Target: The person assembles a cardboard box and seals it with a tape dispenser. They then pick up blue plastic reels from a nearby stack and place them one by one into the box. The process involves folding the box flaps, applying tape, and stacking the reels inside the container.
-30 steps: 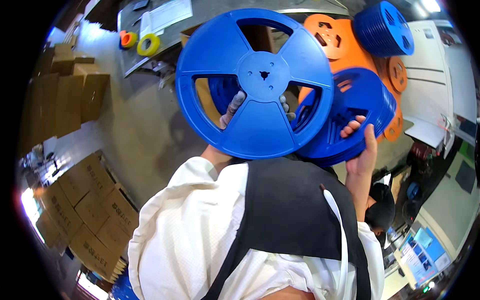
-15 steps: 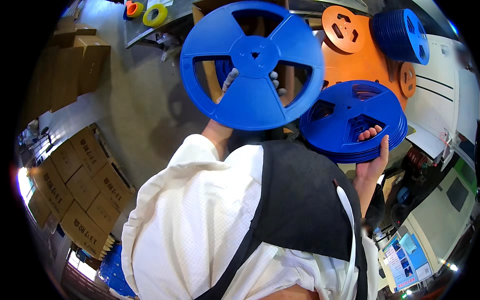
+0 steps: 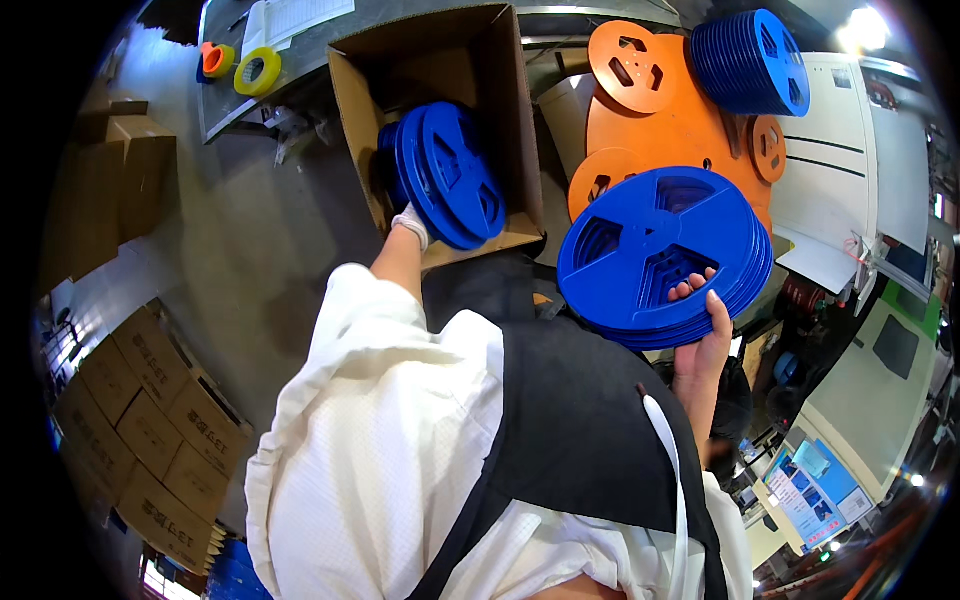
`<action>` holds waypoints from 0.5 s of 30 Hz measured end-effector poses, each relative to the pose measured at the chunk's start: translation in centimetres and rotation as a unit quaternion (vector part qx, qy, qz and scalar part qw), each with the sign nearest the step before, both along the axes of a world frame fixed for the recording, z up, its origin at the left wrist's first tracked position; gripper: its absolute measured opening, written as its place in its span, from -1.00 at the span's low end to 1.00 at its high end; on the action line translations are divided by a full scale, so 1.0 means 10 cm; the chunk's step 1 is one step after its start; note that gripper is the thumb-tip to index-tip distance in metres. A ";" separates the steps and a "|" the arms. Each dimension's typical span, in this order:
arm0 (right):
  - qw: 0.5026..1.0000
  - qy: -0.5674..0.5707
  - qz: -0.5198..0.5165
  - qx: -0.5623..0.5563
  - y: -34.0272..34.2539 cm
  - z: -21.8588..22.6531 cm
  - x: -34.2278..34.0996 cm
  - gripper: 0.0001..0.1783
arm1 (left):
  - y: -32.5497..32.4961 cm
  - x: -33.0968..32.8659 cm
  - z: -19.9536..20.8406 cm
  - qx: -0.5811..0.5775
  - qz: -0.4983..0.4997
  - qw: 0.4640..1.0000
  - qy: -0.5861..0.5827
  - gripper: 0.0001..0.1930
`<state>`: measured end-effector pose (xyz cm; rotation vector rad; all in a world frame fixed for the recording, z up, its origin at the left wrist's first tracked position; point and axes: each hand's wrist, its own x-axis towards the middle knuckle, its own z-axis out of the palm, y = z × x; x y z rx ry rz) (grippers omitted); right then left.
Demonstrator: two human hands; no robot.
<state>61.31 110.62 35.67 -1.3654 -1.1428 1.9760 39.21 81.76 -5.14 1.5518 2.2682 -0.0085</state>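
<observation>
Grey floor (image 3: 270, 230) is seen left of an open brown cardboard box (image 3: 430, 65). Right of the box, a stack of round blue plastic reels (image 3: 665, 235) is held by the bare right hand (image 3: 706, 348), its fingers curled through a window of the top reel. Inside the box, the lower edge of leaning blue plastic reels (image 3: 463, 170) is met by the white-gloved left hand (image 3: 412, 225); its fingers are hidden, so their grip cannot be told. Right of the box, an upright ribbed blue reel stack (image 3: 735, 65) is borne by a flat orange stand (image 3: 675, 125).
</observation>
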 end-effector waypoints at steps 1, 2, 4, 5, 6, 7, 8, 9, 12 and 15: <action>1.000 0.015 0.009 -0.003 0.02 -0.05 0.03 -0.51 | 0.06 -0.06 0.22 -0.182 -0.095 0.979 0.005 -0.51; 0.999 0.033 0.011 -0.004 0.02 -0.06 0.07 -0.51 | 0.02 -0.07 0.35 -0.306 -0.124 0.944 -0.010 -0.49; 0.998 0.066 0.004 0.004 0.00 -0.04 0.11 -0.49 | 0.03 -0.08 0.41 -0.472 -0.291 0.828 0.080 -0.47; 0.998 0.059 -0.012 0.015 -0.05 -0.03 0.05 -0.49 | -0.01 -0.11 0.42 -0.506 -0.414 0.738 0.169 -0.48; 0.995 0.095 -0.001 0.013 -0.03 -0.02 0.09 -0.50 | -0.05 -0.09 0.38 -0.516 -0.558 0.584 0.284 -0.51; 0.991 0.131 0.009 0.011 0.00 -0.01 0.15 -0.50 | -0.11 -0.07 0.29 -0.497 -0.671 0.396 0.382 -0.53; 0.986 0.167 0.027 0.002 0.03 -0.01 0.15 -0.50 | -0.24 -0.03 0.23 -0.455 -0.745 0.190 0.448 -0.54; 0.980 0.197 0.031 -0.006 0.04 0.02 0.12 -0.52 | -0.36 -0.02 0.18 -0.384 -0.781 -0.029 0.491 -0.54; 0.949 0.304 0.064 -0.055 0.19 0.03 0.15 -0.54 | -0.43 -0.17 0.22 -0.317 -0.701 -0.352 0.533 -0.50; 0.925 0.365 0.041 -0.096 0.27 0.04 0.14 -0.54 | 0.15 -0.29 0.85 -0.420 -0.604 -0.453 0.504 -0.64</action>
